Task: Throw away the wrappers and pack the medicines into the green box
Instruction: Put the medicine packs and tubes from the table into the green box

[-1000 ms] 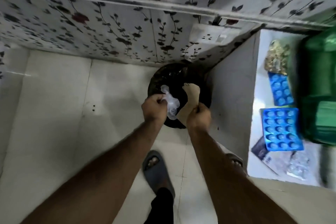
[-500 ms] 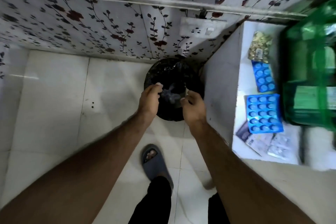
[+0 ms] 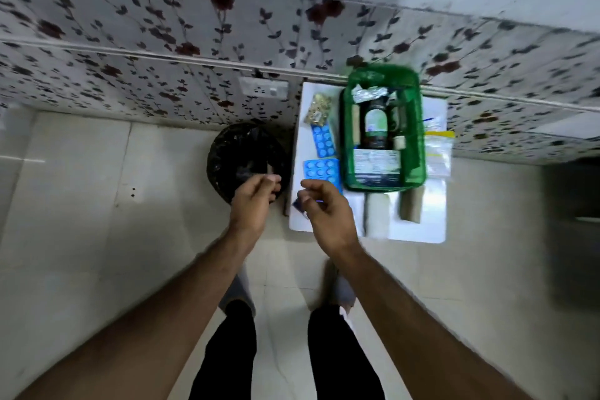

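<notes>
— Hands first: what are they doing?

— Both are empty, as far as the blur allows. The left hand [image 3: 256,201] hangs over the near rim of the black bin [image 3: 227,153], fingers loosely curled with nothing between them. The right hand [image 3: 328,209] is over the near left corner of the white table [image 3: 422,227], also half-open and holding nothing I can make out.

— Where is the green box?

— The green box [image 3: 383,75] stands on the table, toward the wall, its mesh sides open at the top. Inside it lies a dark bottle [image 3: 376,122] with a green label, a printed carton [image 3: 376,161] at the box's near end, and some silvery foil [image 3: 368,94] at its far end.

— And the medicines not yet packed?

— Left of the box, on the table: a gold blister strip [image 3: 318,109] nearest the wall, then a narrow blue blister strip [image 3: 323,140], then a wider blue blister pack [image 3: 321,170] just beyond the right hand's fingertips. A dark card [image 3: 298,204] peeks out beside the right thumb. On the near side of the box lie two blurred pale packets; I cannot tell what they are. Right of the box rests a clear zip bag [image 3: 438,149] with a yellow edge.

— The bin?

— On the floor, touching the table's left side, lined in black plastic; its contents are too dark to read.
</notes>
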